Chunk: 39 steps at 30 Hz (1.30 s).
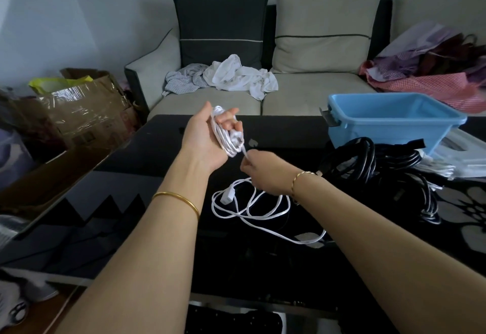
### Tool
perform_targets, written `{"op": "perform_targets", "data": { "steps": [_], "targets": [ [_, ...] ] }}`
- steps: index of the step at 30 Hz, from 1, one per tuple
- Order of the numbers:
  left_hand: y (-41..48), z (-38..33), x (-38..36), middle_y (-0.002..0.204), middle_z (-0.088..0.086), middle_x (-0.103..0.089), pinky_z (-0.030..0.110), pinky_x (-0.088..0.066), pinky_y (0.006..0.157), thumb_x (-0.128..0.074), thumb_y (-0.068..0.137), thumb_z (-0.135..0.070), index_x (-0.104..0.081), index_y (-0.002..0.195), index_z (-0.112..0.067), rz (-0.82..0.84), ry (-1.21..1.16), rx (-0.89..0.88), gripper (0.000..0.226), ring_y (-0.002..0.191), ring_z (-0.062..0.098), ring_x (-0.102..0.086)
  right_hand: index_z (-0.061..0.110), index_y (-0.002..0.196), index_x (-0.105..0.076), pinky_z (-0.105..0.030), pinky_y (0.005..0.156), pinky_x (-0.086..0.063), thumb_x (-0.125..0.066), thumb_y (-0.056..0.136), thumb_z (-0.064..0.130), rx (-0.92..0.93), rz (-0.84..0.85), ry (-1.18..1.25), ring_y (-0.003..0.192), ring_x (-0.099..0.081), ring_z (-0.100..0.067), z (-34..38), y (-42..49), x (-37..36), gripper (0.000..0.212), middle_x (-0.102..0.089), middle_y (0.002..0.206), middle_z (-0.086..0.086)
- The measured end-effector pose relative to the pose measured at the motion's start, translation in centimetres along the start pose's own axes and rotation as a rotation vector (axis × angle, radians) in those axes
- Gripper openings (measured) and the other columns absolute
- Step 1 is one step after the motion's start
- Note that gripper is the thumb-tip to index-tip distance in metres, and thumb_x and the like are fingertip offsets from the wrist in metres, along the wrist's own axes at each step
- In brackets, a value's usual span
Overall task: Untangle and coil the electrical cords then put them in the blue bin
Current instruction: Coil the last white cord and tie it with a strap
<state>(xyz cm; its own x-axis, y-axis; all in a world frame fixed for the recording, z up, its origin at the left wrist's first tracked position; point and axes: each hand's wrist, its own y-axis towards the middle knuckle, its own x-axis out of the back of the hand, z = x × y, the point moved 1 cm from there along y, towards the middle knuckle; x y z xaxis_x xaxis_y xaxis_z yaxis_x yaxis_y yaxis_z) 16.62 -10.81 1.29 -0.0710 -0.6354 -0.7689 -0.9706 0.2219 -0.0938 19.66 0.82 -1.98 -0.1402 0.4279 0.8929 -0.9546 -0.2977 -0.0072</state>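
Observation:
My left hand [207, 139] is raised palm up above the black table [136, 202] and holds several loops of a white cord [228, 141] wound around its fingers. Just below it, my right hand [263, 170] pinches the same cord where it leaves the coil. The loose rest of the white cord [252, 210] lies in tangled loops on the table under my right wrist. A pile of black cords [368, 160] sits to the right. The blue bin [394, 120] stands at the table's far right and shows nothing inside.
A sofa [302, 91] with crumpled white and grey cloths [236, 76] stands behind the table. Cardboard boxes [86, 112] crowd the left side. Plastic bags [462, 155] lie by the bin, and red and purple fabric [447, 76] fills the sofa's right end.

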Motion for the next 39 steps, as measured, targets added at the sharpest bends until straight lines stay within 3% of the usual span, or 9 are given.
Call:
{"op": "perform_targets", "data": {
  "steps": [3, 6, 10, 15, 19, 24, 28, 35, 39],
  "targets": [
    [0.4, 0.0, -0.1, 0.077, 0.006, -0.054, 0.033, -0.052, 0.078, -0.038, 0.102, -0.031, -0.054, 0.086, 0.001, -0.064, -0.048, -0.089, 0.039, 0.069, 0.014, -0.053, 0.001, 0.097, -0.051, -0.021, 0.055, -0.033, -0.038, 0.099, 0.009, 0.047, 0.087, -0.06, 0.084, -0.043, -0.021, 1.4, -0.6, 0.1, 0.015, -0.046, 0.095, -0.011],
    [0.9, 0.0, -0.3, 0.101, 0.008, -0.051, 0.038, -0.042, 0.1, -0.036, 0.103, -0.033, -0.049, 0.113, 0.003, -0.164, 0.087, -0.148, 0.04, 0.095, 0.019, -0.052, -0.006, 0.095, -0.059, -0.025, 0.054, -0.032, -0.042, 0.096, 0.009, 0.13, 0.174, -0.122, 0.08, -0.053, -0.025, 2.2, -1.3, 0.3, 0.022, -0.056, 0.094, -0.016],
    [1.2, 0.7, -0.5, 0.069, 0.002, -0.042, 0.032, -0.052, 0.069, -0.039, 0.103, -0.025, -0.048, 0.086, -0.009, -0.229, 0.412, -0.298, 0.025, 0.049, 0.008, -0.044, -0.01, 0.093, -0.062, -0.014, 0.042, -0.041, -0.046, 0.092, 0.012, 0.115, 0.233, 0.025, 0.041, -0.059, -0.015, 2.4, -2.6, 2.2, 0.027, -0.067, 0.068, -0.016],
    [0.1, 1.4, -0.6, 0.058, 0.005, -0.034, 0.02, -0.042, 0.046, -0.036, 0.098, -0.013, -0.034, 0.07, -0.015, -0.044, 1.04, -0.429, 0.029, 0.047, 0.015, -0.035, -0.006, 0.086, -0.064, -0.01, 0.044, -0.041, -0.055, 0.087, 0.013, 0.096, 0.055, 0.148, 0.039, -0.057, -0.013, 1.3, -3.3, 5.7, 0.02, -0.064, 0.057, -0.007],
    [-0.6, 1.6, -1.2, 0.054, 0.012, -0.043, 0.022, -0.047, 0.054, -0.037, 0.096, -0.013, -0.044, 0.073, -0.009, 0.113, 1.36, -0.321, 0.024, 0.046, 0.019, -0.045, 0.01, 0.083, -0.069, -0.012, 0.042, -0.044, -0.065, 0.083, 0.013, 0.093, -0.224, 0.142, 0.035, -0.051, -0.003, -0.1, -3.4, 7.7, 0.005, -0.062, 0.06, 0.001],
    [-1.3, 1.6, -1.9, 0.051, -0.005, -0.038, 0.026, -0.047, 0.053, -0.037, 0.099, -0.042, -0.058, 0.099, -0.006, 0.203, 1.224, -0.01, 0.042, 0.047, 0.011, -0.039, 0.015, 0.081, -0.068, -0.011, 0.042, -0.041, -0.068, 0.082, 0.014, 0.144, -0.462, 0.131, 0.038, -0.052, 0.0, -0.9, -3.0, 8.8, 0.001, -0.056, 0.063, 0.003],
    [-1.8, 0.9, -2.0, 0.045, -0.007, -0.029, 0.022, -0.039, 0.046, -0.039, 0.099, -0.039, -0.064, 0.089, -0.005, 0.241, 1.067, 0.043, 0.044, 0.038, 0.007, -0.03, 0.02, 0.085, -0.068, -0.01, 0.045, -0.042, -0.065, 0.087, 0.016, 0.104, -0.567, 0.306, 0.036, -0.054, -0.005, -2.6, -2.3, 8.3, 0.006, -0.057, 0.063, 0.008],
    [-1.8, 0.3, -2.1, 0.04, -0.009, -0.025, 0.016, -0.031, 0.038, -0.036, 0.098, -0.034, -0.066, 0.069, -0.007, 0.283, 0.583, 0.218, 0.05, 0.033, 0.005, -0.024, 0.021, 0.088, -0.068, -0.024, 0.039, -0.051, -0.054, 0.095, 0.018, 0.029, -0.445, 0.601, 0.034, -0.047, -0.006, -3.4, -0.6, 4.4, 0.016, -0.051, 0.061, -0.007],
    [-2.0, -0.2, -1.5, 0.038, -0.01, -0.028, 0.014, -0.025, 0.038, -0.041, 0.092, -0.036, -0.067, 0.073, -0.001, 0.289, 0.366, 0.381, 0.048, 0.031, 0.004, -0.026, 0.012, 0.084, -0.067, -0.023, 0.037, -0.047, -0.051, 0.096, 0.024, -0.005, -0.459, 0.654, 0.034, -0.043, -0.004, -2.7, -0.2, 3.2, 0.023, -0.049, 0.06, -0.007]
  ]
}}
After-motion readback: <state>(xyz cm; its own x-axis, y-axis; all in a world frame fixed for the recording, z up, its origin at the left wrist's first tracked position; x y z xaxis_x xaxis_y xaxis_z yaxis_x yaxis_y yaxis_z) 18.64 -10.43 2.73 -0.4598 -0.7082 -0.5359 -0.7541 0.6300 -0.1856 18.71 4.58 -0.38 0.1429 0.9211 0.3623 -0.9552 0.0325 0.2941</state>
